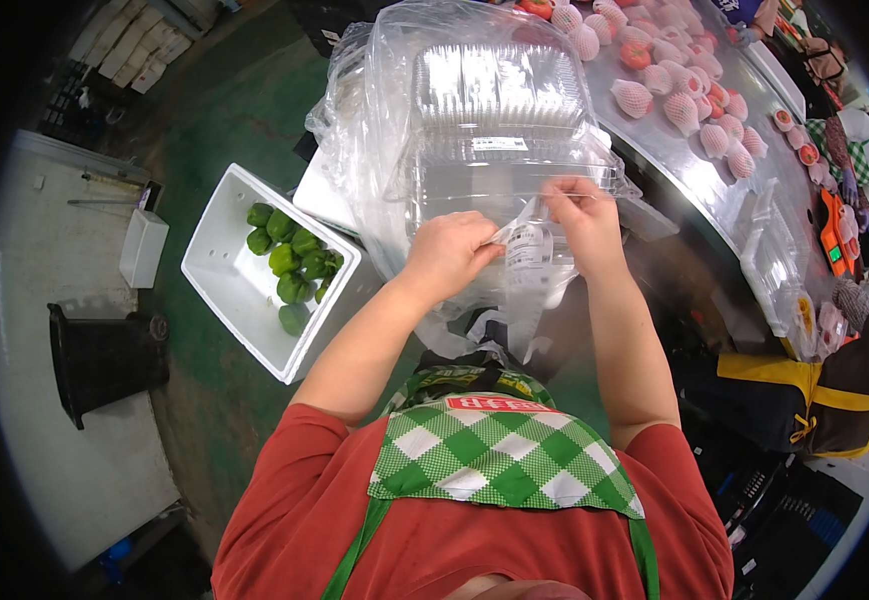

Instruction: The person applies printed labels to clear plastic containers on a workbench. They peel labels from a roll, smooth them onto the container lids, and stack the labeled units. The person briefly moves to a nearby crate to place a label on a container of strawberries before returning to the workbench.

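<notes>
A strip of white printed labels (529,262) hangs down in front of me, with its top between my two hands. My left hand (454,252) pinches the strip's left edge between thumb and fingers. The fingers of my right hand (582,212) are closed on its upper right edge. Just beyond my hands are clear plastic clamshell containers (499,88), stacked inside a large clear plastic bag (379,130). One white label (499,144) lies on the containers. Whether a single label has come loose in my fingers, I cannot make out.
A white foam box (216,235) with several green bell peppers (284,260) stands on the left. At the right, a metal table (644,135) carries many fruits in pink foam nets (682,112), with an orange scale (834,235) farther along. Other people work beyond it. A black bin (109,360) stands far left.
</notes>
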Demonstrator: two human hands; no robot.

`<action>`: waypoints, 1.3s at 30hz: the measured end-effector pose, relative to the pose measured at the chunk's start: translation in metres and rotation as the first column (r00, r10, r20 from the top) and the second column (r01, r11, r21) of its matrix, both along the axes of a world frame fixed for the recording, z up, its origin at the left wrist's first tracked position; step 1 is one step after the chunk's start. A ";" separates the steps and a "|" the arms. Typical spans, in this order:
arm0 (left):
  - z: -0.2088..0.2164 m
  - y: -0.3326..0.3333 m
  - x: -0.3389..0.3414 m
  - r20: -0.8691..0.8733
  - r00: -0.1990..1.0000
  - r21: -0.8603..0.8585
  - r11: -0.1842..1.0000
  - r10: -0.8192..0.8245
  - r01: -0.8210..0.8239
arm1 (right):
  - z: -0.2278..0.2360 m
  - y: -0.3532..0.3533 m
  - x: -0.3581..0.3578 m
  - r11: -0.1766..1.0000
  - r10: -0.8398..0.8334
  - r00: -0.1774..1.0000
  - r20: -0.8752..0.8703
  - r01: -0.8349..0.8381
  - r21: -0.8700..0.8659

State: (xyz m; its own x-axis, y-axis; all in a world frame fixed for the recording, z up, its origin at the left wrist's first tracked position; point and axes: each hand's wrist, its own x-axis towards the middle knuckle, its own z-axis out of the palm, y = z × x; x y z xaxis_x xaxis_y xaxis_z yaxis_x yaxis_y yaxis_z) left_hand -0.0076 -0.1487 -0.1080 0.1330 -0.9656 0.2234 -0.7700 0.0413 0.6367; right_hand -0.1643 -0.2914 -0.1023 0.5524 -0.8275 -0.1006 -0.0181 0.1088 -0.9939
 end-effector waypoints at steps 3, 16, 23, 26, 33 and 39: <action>-0.001 0.007 0.011 0.036 0.990 0.020 0.991 -0.135 0.135 | -0.025 -0.020 0.019 0.998 0.003 0.990 -0.141 -0.011 -0.062; -0.009 -0.003 0.012 0.073 0.989 0.082 0.989 -0.128 0.122 | -0.028 -0.022 0.038 0.748 -0.230 0.760 -0.608 -0.262 -0.610; -0.005 0.000 0.009 0.074 0.992 0.129 0.987 -0.104 0.094 | -0.026 -0.030 0.006 0.803 -0.177 0.863 -0.473 -0.151 -0.577; -0.003 0.001 0.012 0.037 0.992 0.134 0.984 -0.124 0.119 | -0.018 -0.034 -0.012 0.728 -0.246 0.856 -0.454 -0.147 -0.670; -0.004 0.015 0.020 -0.037 0.983 0.090 0.979 -0.178 0.181 | -0.010 0.002 -0.083 0.759 -0.194 0.704 -0.683 -0.333 -0.559; 0.001 0.013 0.019 -0.170 0.978 0.086 0.987 -0.120 0.136 | -0.022 0.029 -0.090 0.874 -0.139 0.856 -0.498 -0.130 -0.467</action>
State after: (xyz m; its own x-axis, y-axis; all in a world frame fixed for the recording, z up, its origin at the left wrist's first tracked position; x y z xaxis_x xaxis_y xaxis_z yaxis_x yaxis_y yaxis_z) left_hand 0.0116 -0.1352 -0.1073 0.0343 -0.9929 0.1136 -0.6474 0.0646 0.7594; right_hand -0.2540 -0.2628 -0.1239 0.5296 -0.8474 0.0380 -0.5274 -0.3641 -0.7677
